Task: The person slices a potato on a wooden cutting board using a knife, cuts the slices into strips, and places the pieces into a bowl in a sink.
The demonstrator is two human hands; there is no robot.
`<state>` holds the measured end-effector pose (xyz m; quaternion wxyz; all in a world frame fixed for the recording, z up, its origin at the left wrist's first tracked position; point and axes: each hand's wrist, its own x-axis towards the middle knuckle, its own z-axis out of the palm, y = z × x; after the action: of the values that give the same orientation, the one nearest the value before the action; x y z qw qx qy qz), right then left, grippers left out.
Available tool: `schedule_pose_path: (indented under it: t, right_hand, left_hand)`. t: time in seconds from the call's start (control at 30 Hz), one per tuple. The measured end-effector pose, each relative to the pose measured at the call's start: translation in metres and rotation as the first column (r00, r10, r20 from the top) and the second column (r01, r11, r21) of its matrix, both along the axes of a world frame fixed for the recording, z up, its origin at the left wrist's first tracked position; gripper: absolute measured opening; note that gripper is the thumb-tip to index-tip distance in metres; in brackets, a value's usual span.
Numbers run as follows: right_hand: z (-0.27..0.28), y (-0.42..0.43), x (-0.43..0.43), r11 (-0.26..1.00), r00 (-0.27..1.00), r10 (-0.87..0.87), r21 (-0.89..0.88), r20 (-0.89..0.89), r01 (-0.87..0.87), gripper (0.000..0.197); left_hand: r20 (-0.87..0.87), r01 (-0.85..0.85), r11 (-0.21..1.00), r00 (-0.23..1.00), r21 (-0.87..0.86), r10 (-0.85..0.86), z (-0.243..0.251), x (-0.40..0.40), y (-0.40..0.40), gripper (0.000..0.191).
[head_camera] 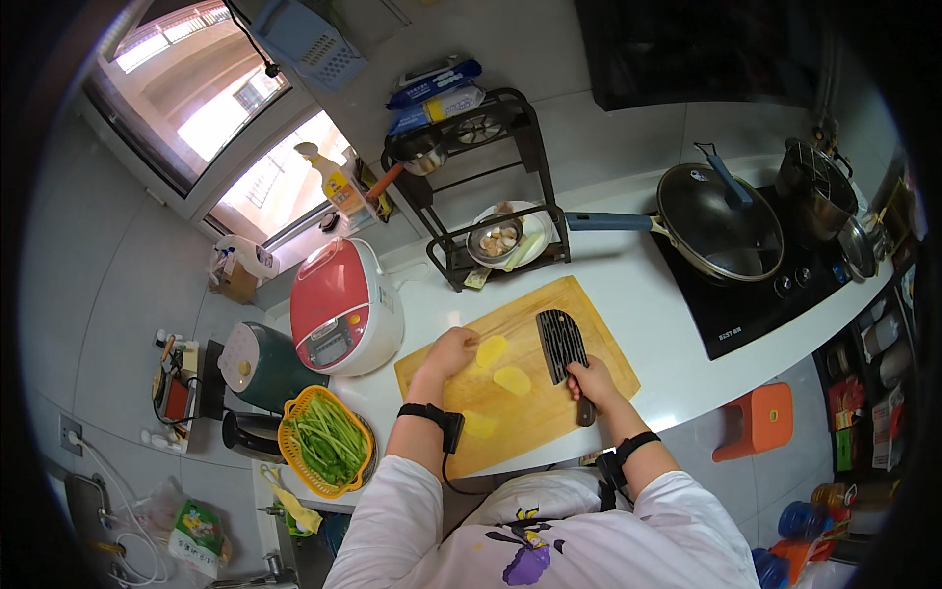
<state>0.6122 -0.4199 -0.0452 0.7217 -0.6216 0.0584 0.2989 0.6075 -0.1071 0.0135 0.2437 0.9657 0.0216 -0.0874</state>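
My right hand (595, 384) grips the dark handle of a cleaver (561, 339), whose broad blade has black and grey stripes. The blade lies over the right part of a wooden cutting board (589, 309), pointing away from me. At the board's left side is my left hand (451, 352), its fingertips close beside a pale yellow slice (491, 351) that looks like potato. Whether those fingers touch or pinch anything is hidden. A second yellow slice (512, 381) lies between the hands, and a third slice (480, 424) is nearer to me, by my left wrist.
Left of the board stand a red-and-white rice cooker (346, 309) and a yellow basket of green vegetables (327, 442). Behind it, a black rack (537, 158) holds a plate with a bowl of garlic (499, 241). A lidded frying pan (717, 221) sits on the black hob (706, 316) at right.
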Motion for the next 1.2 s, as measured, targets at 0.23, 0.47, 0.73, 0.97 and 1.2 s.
schedule_pose_path:
  t: [0.23,0.47,0.73,0.97,1.2]
  right_hand:
    - [0.004,0.0,0.002,1.0,1.0,-0.003,-0.006,-0.019,0.003,0.014]
    - [0.013,-0.001,0.001,1.0,1.0,-0.009,-0.028,-0.03,0.008,0.014]
    - [0.008,0.002,0.002,1.0,0.999,-0.019,-0.019,-0.031,0.019,0.015]
    - [0.005,0.0,0.003,0.999,0.999,-0.034,-0.035,-0.022,0.034,0.015]
    - [0.008,0.006,0.001,0.998,1.0,-0.026,-0.061,-0.014,0.025,0.013]
  left_hand:
    - [-0.085,-0.07,0.949,0.991,0.309,0.101,-0.036,-0.025,-0.012,0.025]
    - [-0.297,0.036,0.998,0.954,-0.043,-0.047,-0.013,-0.025,0.0,0.022]
    - [-0.501,0.341,0.94,0.813,-0.004,-0.297,-0.02,-0.068,-0.005,0.028]
    - [-0.269,0.185,0.982,0.948,0.032,-0.17,-0.014,-0.053,-0.02,0.037]
    - [0.197,-0.375,0.923,0.915,0.092,0.352,-0.062,-0.006,-0.032,0.047]
